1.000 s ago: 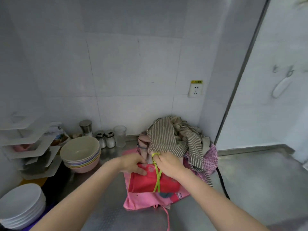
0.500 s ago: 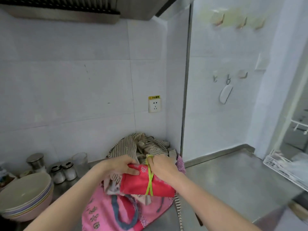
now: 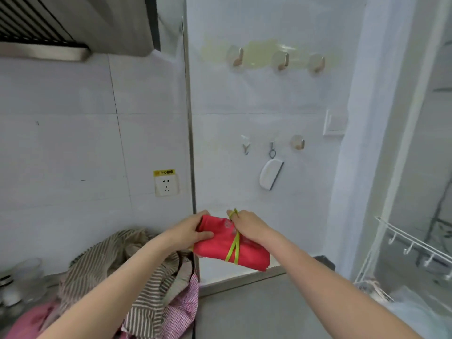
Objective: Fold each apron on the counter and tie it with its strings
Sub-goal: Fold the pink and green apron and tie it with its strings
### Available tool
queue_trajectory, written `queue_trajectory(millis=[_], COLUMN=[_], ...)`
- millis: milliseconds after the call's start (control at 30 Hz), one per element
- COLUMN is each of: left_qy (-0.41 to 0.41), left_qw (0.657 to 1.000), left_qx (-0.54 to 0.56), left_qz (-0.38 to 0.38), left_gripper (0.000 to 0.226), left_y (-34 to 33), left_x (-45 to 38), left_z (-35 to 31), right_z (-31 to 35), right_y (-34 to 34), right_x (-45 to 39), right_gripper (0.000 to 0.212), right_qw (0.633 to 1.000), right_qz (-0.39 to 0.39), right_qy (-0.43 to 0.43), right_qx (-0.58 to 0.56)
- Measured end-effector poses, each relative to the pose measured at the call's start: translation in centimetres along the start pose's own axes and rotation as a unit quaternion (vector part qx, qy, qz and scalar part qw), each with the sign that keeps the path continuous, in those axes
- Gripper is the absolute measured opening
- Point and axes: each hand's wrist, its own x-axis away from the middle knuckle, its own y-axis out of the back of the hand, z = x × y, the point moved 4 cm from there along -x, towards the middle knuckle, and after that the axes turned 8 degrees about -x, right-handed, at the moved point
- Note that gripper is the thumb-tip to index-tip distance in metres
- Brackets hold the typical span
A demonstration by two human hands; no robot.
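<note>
- Apron pile (image 3: 137,272) stays on the tabletop (image 3: 256,307), below-left of the red apron bundle (image 3: 232,243).
- That bundle, now lifted clear of the pile, looks tied.
- Left hand (image 3: 188,233) grips its end.
- Right hand (image 3: 247,225) pinches the green strings (image 3: 232,249).

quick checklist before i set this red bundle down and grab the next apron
1. Red apron folded into a compact bundle: ok.
2. Green strings wrapped across the bundle: ok.
3. Knot finished: cannot tell; the right hand pinches the string end at the top edge, hiding it.
4. Bundle supported: ok; the left hand grips its left end, held up off the counter.
5. Bare counter below to set it on: ok.
6. More aprons waiting: ok; striped apron, checked apron and pink apron lie unfolded in the corner pile.
</note>
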Motion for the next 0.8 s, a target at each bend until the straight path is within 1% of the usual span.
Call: queue_trajectory(millis=[33, 67, 133, 167, 200, 233, 300, 367, 433, 467, 533, 600, 667, 733, 800], left_qy=[-0.008, -0.003, 0.018, 0.03, 0.036, 0.037, 0.034, 0.019, -0.01, -0.027, -0.054, -0.064, -0.071, -0.085, -0.096], left_qw=[1.0, 0.999, 0.986, 0.975, 0.971, 0.972, 0.98, 0.981, 0.982, 0.984, 0.982, 0.966, 0.946, 0.929, 0.917], left_qx=[-0.003, 0.032, 0.158, 0.21, 0.227, 0.225, 0.194, 0.178, 0.148, 0.112, 0.004, -0.08, -0.129, -0.162, -0.191], left_qz=[-0.008, 0.001, 0.04, 0.062, 0.066, 0.051, -0.006, -0.07, -0.116, -0.136, -0.183, -0.238, -0.288, -0.321, -0.338], left_gripper=[0.016, 0.015, 0.02, 0.025, 0.029, 0.03, 0.023, 0.013, 0.011, 0.015, 0.02, 0.017, 0.011, 0.009, 0.011], left_y=[0.1, 0.0, 0.0, 0.1, 0.3, 1.0, 3.0, 5.6, 8.3, 9.6, 12.3, 14.9, 17.1, 18.8, 19.9], left_x=[-0.8, -1.5, -1.7, -2.0, -2.3, -2.9, -3.9, -5.1, -6.2, -6.7, -7.8, -8.8, -9.4, -10.1, -10.7], left_z=[-0.7, -1.5, -2.9, -3.5, -3.8, -4.3, -5.2, -5.9, -6.9, -7.4, -8.7, -10.2, -11.7, -12.9, -13.5], right_z=[0.0, 0.0, 0.8, 1.4, 2.0, 2.9, 4.6, 6.3, 7.9, 8.6, 10.2, 11.9, 12.9, 13.1, 12.7], right_y=[1.2, 2.7, 5.2, 6.4, 7.3, 8.5, 10.5, 12.5, 14.9, 16.2, 18.9, 20.8, 22.3, 23.9, 24.6], right_x=[0.0, 0.1, 0.3, 0.3, 0.2, -0.2, -1.0, -2.0, -3.3, -4.1, -5.5, -5.9, -5.9, -6.5, -7.5], right_gripper=[0.054, 0.054, 0.054, 0.054, 0.054, 0.053, 0.046, 0.035, 0.022, 0.015, 0.017, 0.016, 0.014, 0.008, 0.009], right_qw=[0.999, 0.995, 0.975, 0.965, 0.957, 0.953, 0.954, 0.956, 0.964, 0.968, 0.976, 0.983, 0.976, 0.961, 0.947], right_qz=[-0.035, -0.088, -0.192, -0.224, -0.242, -0.25, -0.243, -0.235, -0.23, -0.223, -0.185, -0.098, -0.027, 0.001, 0.012], right_qy=[0.016, 0.033, 0.065, 0.082, 0.096, 0.109, 0.121, 0.123, 0.115, 0.11, 0.11, 0.128, 0.153, 0.176, 0.187], right_qx=[0.012, 0.031, 0.088, 0.114, 0.125, 0.128, 0.13, 0.123, 0.072, 0.028, -0.038, -0.084, -0.155, -0.214, -0.262])
